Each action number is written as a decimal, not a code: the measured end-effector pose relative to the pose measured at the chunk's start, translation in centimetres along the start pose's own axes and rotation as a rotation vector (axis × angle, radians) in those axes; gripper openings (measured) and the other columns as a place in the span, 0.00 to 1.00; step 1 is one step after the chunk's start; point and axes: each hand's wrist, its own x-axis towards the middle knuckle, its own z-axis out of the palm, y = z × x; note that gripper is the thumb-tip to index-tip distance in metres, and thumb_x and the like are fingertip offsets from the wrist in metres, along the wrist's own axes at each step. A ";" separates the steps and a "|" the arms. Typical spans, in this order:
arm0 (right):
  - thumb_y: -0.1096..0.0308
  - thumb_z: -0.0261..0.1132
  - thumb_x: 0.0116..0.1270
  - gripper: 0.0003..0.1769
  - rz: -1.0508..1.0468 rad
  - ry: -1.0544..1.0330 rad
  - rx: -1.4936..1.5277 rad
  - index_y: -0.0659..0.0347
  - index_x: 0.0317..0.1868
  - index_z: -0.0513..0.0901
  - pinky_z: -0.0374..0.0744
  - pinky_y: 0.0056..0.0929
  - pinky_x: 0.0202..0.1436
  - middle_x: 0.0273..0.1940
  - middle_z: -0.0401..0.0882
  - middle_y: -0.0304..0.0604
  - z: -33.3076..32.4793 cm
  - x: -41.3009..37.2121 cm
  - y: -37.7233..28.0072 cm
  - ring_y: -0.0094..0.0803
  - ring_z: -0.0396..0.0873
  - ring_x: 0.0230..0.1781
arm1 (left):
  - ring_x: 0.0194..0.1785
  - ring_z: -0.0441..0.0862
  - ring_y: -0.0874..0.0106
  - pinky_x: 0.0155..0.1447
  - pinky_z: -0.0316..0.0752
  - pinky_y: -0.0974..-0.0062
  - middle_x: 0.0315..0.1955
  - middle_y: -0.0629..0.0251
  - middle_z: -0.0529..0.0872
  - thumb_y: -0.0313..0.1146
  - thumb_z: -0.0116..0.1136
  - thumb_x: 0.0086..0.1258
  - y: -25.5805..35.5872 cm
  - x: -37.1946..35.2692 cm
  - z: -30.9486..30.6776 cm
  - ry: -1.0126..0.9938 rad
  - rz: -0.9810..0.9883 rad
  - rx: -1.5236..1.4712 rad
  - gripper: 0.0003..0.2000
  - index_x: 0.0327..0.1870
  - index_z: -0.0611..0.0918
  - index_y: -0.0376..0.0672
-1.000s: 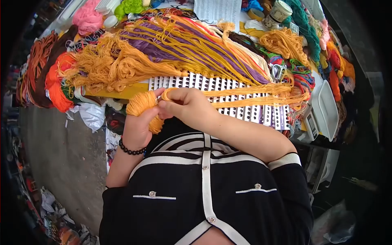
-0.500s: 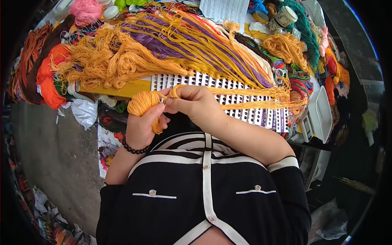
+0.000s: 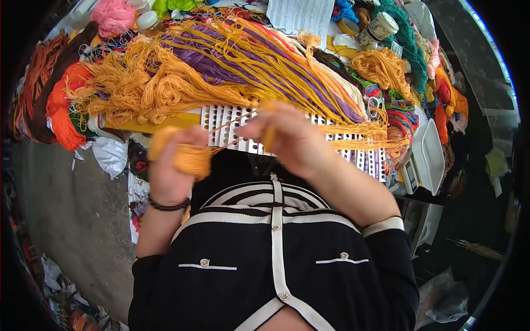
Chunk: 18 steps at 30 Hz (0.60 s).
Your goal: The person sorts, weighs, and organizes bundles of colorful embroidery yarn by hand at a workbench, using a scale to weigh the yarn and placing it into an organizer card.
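Note:
My left hand [image 3: 170, 168], smeared by motion, is closed round a bundle of orange-yellow thread [image 3: 193, 161]. My right hand [image 3: 295, 138] is apart from it to the right, also blurred, with a loop of orange thread [image 3: 269, 138] in its fingers. Thin strands [image 3: 232, 142] stretch between the two hands. Beneath them lie white cards with rows of black-looking holes [image 3: 221, 118]. Orange strands [image 3: 353, 144] run from the cards' right part toward a multicoloured tangle. Just beyond the hands spreads a large orange skein [image 3: 171, 83].
Purple and mustard skeins [image 3: 265, 60] fan across the table. A printed sheet [image 3: 301, 16], a patterned cup [image 3: 381, 27] and a teal skein [image 3: 411, 49] sit at the back. To the right is a scale with a white tray [image 3: 430, 154]. A white plastic bag [image 3: 112, 154] hangs at left.
My hands were together at the orange bundle and have moved apart, the left leftward and the right to the right. Strands now stretch between them.

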 end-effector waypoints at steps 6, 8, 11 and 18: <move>0.70 0.56 0.63 0.08 -0.712 1.012 -1.229 0.63 0.38 0.80 0.62 0.18 0.25 0.23 0.71 0.33 -9.1 -8.6 -16.3 0.17 0.64 0.21 | 0.28 0.77 0.79 0.43 0.74 0.75 0.37 0.68 0.83 0.37 0.43 0.73 11.1 -2.1 -12.4 0.338 0.296 -0.083 0.15 0.53 0.74 0.38; 0.70 0.55 0.65 0.09 -0.719 1.359 -1.800 0.62 0.40 0.80 0.68 0.18 0.30 0.26 0.75 0.34 -8.4 -10.0 -17.1 0.17 0.69 0.26 | 0.24 0.75 0.82 0.43 0.72 0.79 0.35 0.73 0.83 0.35 0.45 0.71 12.7 -3.0 -15.0 -0.276 0.101 -0.297 0.15 0.55 0.74 0.40; 0.68 0.58 0.66 0.07 -0.713 0.729 -1.724 0.62 0.39 0.80 0.71 0.21 0.32 0.29 0.77 0.39 -5.9 -7.1 -11.8 0.22 0.72 0.27 | 0.17 0.64 0.86 0.31 0.66 0.84 0.35 0.74 0.84 0.33 0.49 0.69 9.0 -1.2 -7.3 -0.483 -0.076 -0.385 0.20 0.61 0.69 0.39; 0.72 0.60 0.58 0.07 -0.093 -0.209 -1.717 0.61 0.37 0.78 0.77 0.41 0.37 0.32 0.79 0.51 2.0 -2.6 0.3 0.49 0.79 0.33 | 0.19 0.66 0.82 0.22 0.62 0.87 0.28 0.67 0.77 0.45 0.48 0.71 -0.6 1.9 2.7 -0.516 -0.480 0.266 0.26 0.61 0.67 0.32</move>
